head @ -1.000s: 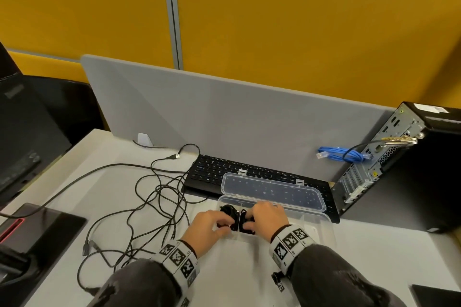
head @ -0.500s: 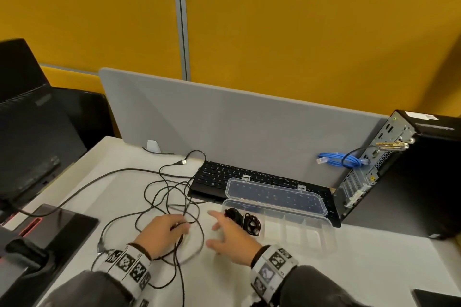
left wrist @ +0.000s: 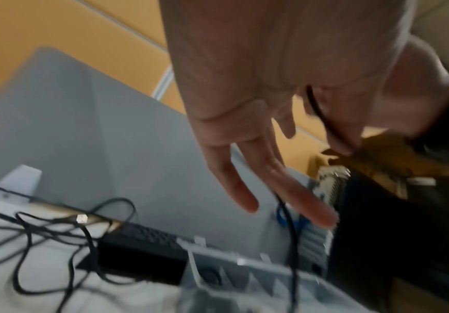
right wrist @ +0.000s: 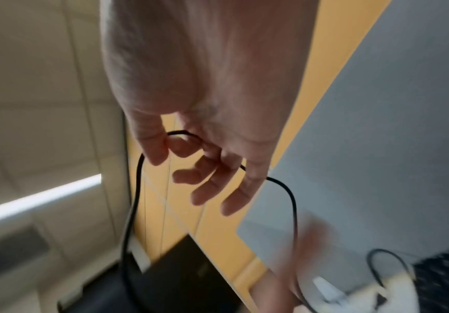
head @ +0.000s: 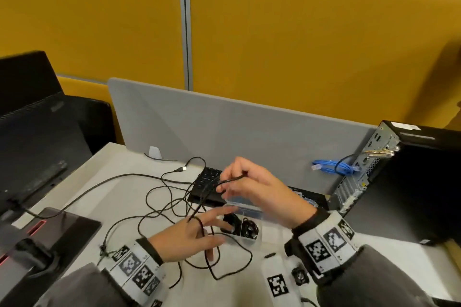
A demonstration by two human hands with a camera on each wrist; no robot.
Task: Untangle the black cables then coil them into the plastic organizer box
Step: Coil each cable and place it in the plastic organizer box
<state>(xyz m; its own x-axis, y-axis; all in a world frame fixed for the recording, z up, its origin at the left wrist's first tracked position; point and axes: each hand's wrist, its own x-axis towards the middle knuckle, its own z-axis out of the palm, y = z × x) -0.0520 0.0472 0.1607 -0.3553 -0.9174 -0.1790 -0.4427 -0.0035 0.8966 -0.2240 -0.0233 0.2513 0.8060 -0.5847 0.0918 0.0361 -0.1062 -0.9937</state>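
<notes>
Head view: right hand point(head: 259, 190) raised above the near edge of the black keyboard point(head: 207, 182), thumb and forefinger pinching a thin black rubber-sheathed cable point(head: 199, 207). That strand runs down-left to the left hand point(head: 192, 234), fingers spread almost flat, cable passing between them, nothing gripped. Rest of the black tangle point(head: 159, 197) lies loose on the white desk point(head: 74, 197) to the left. Clear plastic organizer box point(head: 249, 229), lid up, sits just beyond the left fingertips; its left compartments hold dark coils.

Left wrist view: blurred. Fingers straight, strand hanging past them toward the box.

Right wrist view: cable looped through a closed pinch, other fingers loose.

Judgement: light, limp, slick sheath; it will snag at crossings, not break. Best held near a free plug end, feeding slack hand over hand
</notes>
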